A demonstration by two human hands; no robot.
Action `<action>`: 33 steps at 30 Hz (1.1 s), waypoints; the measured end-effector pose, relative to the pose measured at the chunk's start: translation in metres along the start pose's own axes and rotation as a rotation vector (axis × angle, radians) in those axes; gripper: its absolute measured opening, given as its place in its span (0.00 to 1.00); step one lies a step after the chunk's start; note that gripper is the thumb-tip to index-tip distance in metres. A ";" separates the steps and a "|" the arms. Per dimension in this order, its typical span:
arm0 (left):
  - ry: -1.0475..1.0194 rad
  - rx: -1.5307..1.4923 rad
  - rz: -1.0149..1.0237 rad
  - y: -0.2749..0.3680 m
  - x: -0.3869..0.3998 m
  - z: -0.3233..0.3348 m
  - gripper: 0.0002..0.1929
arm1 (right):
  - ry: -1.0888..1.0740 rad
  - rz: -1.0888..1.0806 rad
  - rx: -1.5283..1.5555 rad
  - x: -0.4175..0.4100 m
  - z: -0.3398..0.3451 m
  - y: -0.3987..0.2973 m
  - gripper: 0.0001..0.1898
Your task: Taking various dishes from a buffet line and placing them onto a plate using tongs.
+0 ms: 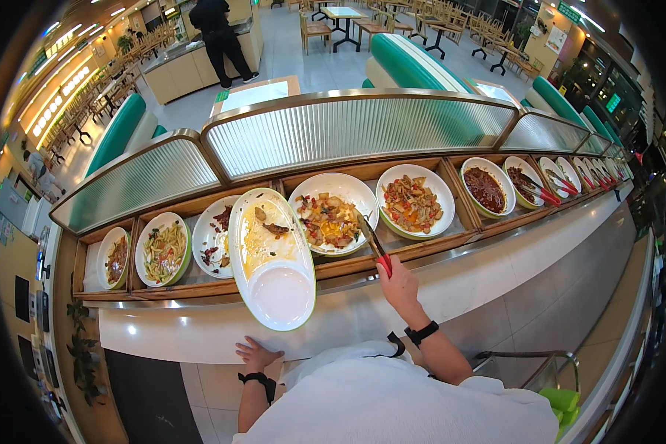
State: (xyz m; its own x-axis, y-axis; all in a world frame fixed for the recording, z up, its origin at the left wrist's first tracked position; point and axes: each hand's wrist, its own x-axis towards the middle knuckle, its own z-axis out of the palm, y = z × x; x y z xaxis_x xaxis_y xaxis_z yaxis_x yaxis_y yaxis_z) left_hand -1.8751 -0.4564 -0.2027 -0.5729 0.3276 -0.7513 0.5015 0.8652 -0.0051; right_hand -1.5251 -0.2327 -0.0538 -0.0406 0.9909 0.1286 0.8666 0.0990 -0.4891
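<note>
My right hand (399, 286) grips the red handle of metal serving tongs (371, 236). The tongs' tips are at the right side of a white bowl (361, 191) of diced vegetables in orange oil. Just left of that bowl, a long oval white dish (282, 297) overlaps the bowls beside it and sticks out over the counter. Oil and a few food scraps coat its far part, while its round near hollow looks bare. My left hand (258, 355) lies at the front edge of the white counter (172, 330), fingers spread, holding nothing.
Wooden trays (322, 272) hold a row of food bowls, including a bowl of chopped vegetables (413, 205) and a bowl of red sauce (484, 186). A ribbed glass screen (361, 130) stands behind. A metal-framed cart (533, 366) is at right. A person (219, 39) stands beyond.
</note>
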 end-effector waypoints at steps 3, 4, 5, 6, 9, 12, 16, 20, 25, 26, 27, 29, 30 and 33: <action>-0.007 0.001 -0.007 0.001 -0.001 -0.001 0.79 | 0.008 -0.004 0.039 -0.001 0.001 0.001 0.16; -0.009 0.001 -0.010 0.001 -0.001 -0.001 0.79 | -0.002 0.012 0.055 -0.001 0.001 0.001 0.16; -0.005 0.001 -0.008 0.001 -0.001 -0.001 0.78 | -0.011 0.029 0.070 -0.001 0.000 0.000 0.17; -0.001 0.001 -0.007 0.002 -0.001 -0.001 0.78 | -0.020 0.045 0.086 0.000 0.000 0.000 0.17; 0.010 -0.001 0.004 0.002 -0.001 0.000 0.78 | -0.037 0.070 0.264 0.002 -0.002 0.003 0.17; 0.019 -0.001 0.007 -0.001 0.001 0.002 0.78 | -0.079 0.101 0.300 0.004 -0.005 0.002 0.18; 0.021 0.000 0.003 -0.001 0.002 0.003 0.78 | -0.108 0.123 0.346 0.006 -0.008 0.003 0.19; 0.023 0.012 0.005 -0.002 0.004 0.005 0.79 | -0.136 0.140 0.378 0.007 -0.010 0.004 0.19; 0.028 0.018 0.006 -0.004 0.008 0.008 0.79 | -0.130 0.128 0.407 0.006 -0.008 0.005 0.20; 0.027 0.017 0.008 -0.003 0.007 0.007 0.79 | -0.127 0.129 0.399 0.006 -0.008 0.006 0.20; 0.026 0.016 0.011 -0.002 0.007 0.007 0.79 | -0.124 0.131 0.392 0.006 -0.008 0.006 0.20; 0.028 0.015 0.018 -0.003 0.009 0.008 0.79 | -0.131 0.131 0.387 0.007 -0.007 0.007 0.20; 0.030 0.016 0.022 -0.006 0.011 0.010 0.80 | -0.136 0.130 0.385 0.007 -0.007 0.006 0.20; 0.025 0.009 0.032 -0.008 0.013 0.011 0.80 | -0.132 0.132 0.390 0.007 -0.006 0.006 0.19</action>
State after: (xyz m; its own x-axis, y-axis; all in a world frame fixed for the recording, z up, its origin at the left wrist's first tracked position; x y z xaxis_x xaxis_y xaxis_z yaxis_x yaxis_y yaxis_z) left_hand -1.8796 -0.4627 -0.2198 -0.5725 0.3643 -0.7345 0.5255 0.8507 0.0123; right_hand -1.5172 -0.2255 -0.0505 -0.0274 0.9981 -0.0556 0.6170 -0.0269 -0.7865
